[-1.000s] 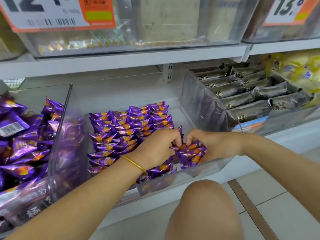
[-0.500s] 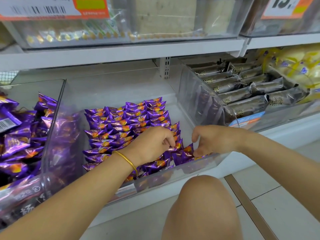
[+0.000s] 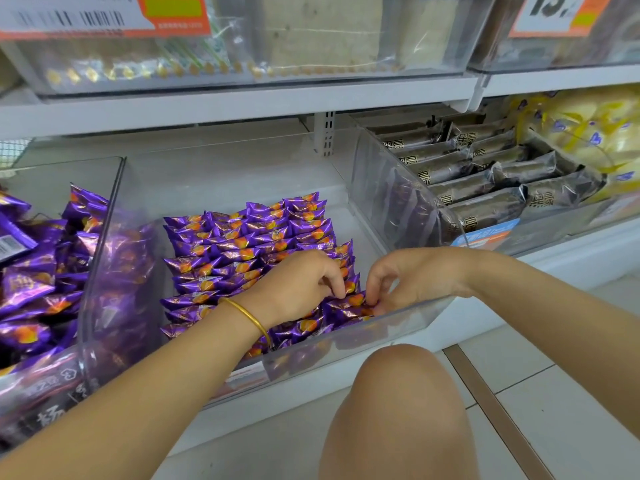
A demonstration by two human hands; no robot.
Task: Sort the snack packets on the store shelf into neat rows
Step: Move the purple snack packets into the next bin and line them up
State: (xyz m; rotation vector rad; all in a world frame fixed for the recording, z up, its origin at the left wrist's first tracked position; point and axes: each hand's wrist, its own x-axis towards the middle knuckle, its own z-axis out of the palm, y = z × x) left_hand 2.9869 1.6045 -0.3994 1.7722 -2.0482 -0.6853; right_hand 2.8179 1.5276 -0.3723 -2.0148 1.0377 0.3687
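I see orange price label [image 3: 173, 13] at upper shelf's [image 3: 242, 105] left edge, dark foil bars [image 3: 485, 188] in right-hand bin [image 3: 381, 195], tiled floor [image 3: 554, 393] below

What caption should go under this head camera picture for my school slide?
Left hand and right hand pinch purple snack packets into neat rows in a clear shelf bin.

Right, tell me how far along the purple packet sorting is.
Done: the back rows in the middle bin lie neat. In hand: left hand and right hand pinch the front packets by the bin's right front corner. To do: those loose front packets, and the jumbled heap in the left bin.
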